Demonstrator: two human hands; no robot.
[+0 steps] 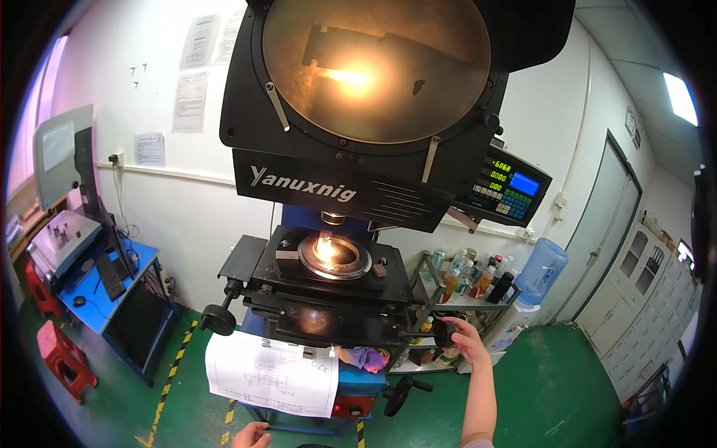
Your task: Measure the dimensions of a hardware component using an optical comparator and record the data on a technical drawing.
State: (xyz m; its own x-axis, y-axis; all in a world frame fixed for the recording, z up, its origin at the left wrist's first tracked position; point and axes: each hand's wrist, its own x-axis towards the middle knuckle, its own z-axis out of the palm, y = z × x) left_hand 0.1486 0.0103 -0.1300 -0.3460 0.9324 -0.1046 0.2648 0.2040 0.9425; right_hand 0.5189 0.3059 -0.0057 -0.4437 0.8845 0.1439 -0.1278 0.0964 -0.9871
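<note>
Adjustment seems in hand: my right grip (467,345) is closed on the black knob (444,331) beyond the stage's right edge; my left grip (252,436) I can't tell. Next probably calls for fine turning.

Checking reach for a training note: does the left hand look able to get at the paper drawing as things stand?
Probably yes: the left hand shows just below the paper drawing's near edge, and nothing visible covers that edge, though one view leaves the true distance uncertain.
</note>
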